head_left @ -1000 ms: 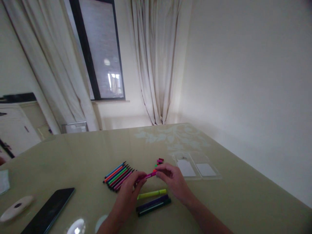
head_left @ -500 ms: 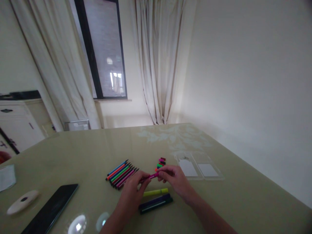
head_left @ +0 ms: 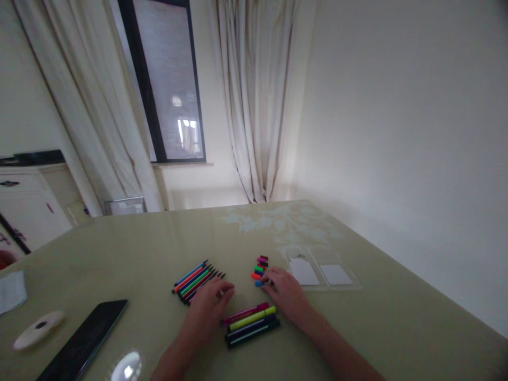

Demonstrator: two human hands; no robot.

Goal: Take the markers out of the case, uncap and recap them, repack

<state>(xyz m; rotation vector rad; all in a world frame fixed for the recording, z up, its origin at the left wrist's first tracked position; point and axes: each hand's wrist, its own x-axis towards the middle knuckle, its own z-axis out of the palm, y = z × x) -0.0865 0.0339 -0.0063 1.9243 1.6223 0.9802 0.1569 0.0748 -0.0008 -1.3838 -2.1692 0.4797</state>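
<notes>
Beside the row of uncapped felt-tip pens (head_left: 194, 281), my left hand (head_left: 210, 300) hovers with bent fingers slightly apart, covering part of the row. Nothing shows between its fingertips. My right hand (head_left: 288, 292) is by the small column of loose pen caps (head_left: 259, 269). Its thumb and forefinger are apart at the blue cap (head_left: 259, 283); whether they touch it is unclear. Between my wrists lie several capped pens side by side: a magenta pen (head_left: 248, 313), a yellow-green pen (head_left: 254, 318) and two dark pens (head_left: 254, 333).
A clear plastic case (head_left: 321, 286) with white cards lies open to the right. At the left are a black phone-like slab (head_left: 83, 338), a white oval object (head_left: 38, 329) and a pale paper (head_left: 11, 291). Curtains (head_left: 257, 106) and a wall stand beyond the table (head_left: 138, 248).
The magenta pen that both hands held now lies beside the yellow-green one. My left hand has drawn back left to the uncapped pens; the right has opened beside the caps.
</notes>
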